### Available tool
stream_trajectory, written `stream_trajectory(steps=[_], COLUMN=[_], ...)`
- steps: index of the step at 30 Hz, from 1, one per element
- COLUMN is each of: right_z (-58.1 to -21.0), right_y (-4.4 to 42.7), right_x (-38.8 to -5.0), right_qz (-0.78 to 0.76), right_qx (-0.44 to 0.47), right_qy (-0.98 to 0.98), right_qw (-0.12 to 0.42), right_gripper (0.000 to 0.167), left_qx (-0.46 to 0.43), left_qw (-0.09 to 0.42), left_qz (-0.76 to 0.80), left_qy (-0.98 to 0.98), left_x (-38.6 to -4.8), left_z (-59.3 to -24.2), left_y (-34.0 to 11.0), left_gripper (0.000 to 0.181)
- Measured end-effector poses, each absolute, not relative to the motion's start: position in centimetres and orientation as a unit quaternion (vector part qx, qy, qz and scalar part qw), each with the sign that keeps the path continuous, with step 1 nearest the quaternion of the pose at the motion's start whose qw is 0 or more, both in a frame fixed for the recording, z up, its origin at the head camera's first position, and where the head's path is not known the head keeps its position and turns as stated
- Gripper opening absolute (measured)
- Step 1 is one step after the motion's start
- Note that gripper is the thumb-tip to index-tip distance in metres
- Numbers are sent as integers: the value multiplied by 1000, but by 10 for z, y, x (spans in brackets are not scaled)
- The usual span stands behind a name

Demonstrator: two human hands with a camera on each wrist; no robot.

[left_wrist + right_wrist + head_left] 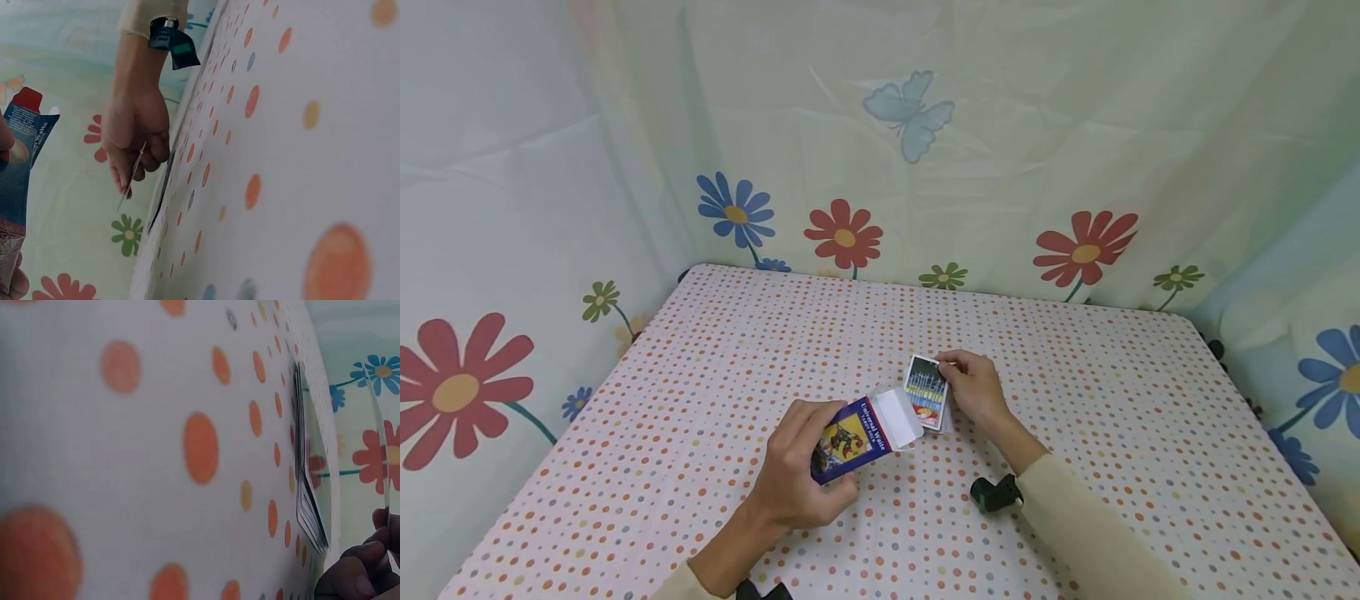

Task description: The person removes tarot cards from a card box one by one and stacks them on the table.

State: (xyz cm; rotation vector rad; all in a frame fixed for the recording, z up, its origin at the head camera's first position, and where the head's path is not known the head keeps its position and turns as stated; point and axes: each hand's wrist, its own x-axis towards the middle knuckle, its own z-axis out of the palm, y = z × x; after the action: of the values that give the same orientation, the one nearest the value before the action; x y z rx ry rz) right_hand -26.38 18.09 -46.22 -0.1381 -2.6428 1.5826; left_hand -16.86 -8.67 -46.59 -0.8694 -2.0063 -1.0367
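Note:
My left hand (801, 467) grips a blue "Universal Waite" tarot card box (850, 440), tilted, its white end flap (897, 417) folded out toward the right. In my right hand (976, 387) a single tarot card (927, 390) is pinched at its edge; its picture shows a dark top and yellow and blue below. That card hangs above a small, uneven pile of cards (306, 469) lying on the table, mostly hidden from the head view. From the left wrist, the right hand's card (132, 172) appears edge-on. Whether cards are inside the box cannot be seen.
A white tablecloth (760, 350) with coloured dots covers the table. Behind and at the sides hang curtains (1000, 150) printed with flowers and a butterfly. A dark wrist-worn device (996, 494) sits at the right sleeve.

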Motion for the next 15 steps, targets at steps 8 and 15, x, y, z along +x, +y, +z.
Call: stream_trajectory(steps=[8, 15], right_z=[-468, -468], right_y=[183, 180], right_x=[-273, -278], right_qz=[448, 393], right_qx=[-18, -21], right_qy=[-894, -919], right_qw=[24, 2], right_gripper=[24, 24], left_qx=[-336, -337], left_qw=[351, 354], left_qz=[-400, -401], left_qy=[-777, -775], left_x=[-169, -169], left_z=[-466, -466], left_y=[-87, -87], left_gripper=[69, 70])
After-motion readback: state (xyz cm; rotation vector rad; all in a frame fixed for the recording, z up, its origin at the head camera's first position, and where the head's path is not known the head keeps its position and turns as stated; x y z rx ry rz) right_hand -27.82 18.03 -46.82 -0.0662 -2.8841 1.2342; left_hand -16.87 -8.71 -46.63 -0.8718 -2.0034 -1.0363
